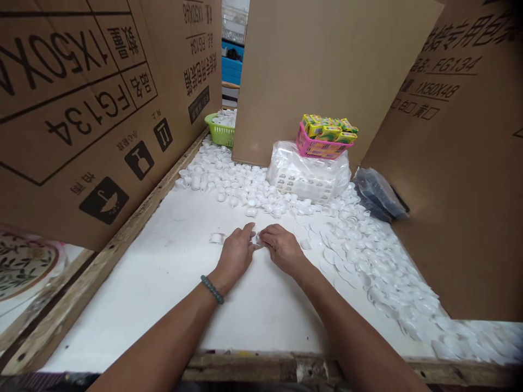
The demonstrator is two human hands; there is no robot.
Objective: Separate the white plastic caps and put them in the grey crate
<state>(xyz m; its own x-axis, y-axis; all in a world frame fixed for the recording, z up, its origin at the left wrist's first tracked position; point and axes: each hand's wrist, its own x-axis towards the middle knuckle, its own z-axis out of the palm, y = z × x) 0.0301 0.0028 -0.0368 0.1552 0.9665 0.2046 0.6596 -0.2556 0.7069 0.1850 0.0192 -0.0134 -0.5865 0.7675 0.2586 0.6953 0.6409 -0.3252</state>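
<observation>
My left hand (236,253) and my right hand (281,249) meet at the middle of a white table top (163,288), fingertips pinching a small white plastic piece (256,240) between them. A bead bracelet circles my left wrist. One loose white plastic part (217,238) lies just left of my left hand. A heap of small white cup-shaped parts (229,182) spreads behind my hands. To the right a band of flat white round discs (368,261) runs along the table.
Large cardboard boxes (81,109) wall in the table on the left, back and right. A green basket (220,130) of white parts stands at the back. A pink basket (322,146) of yellow-green packets sits on a clear plastic bag (306,174). A dark bag (378,193) lies right.
</observation>
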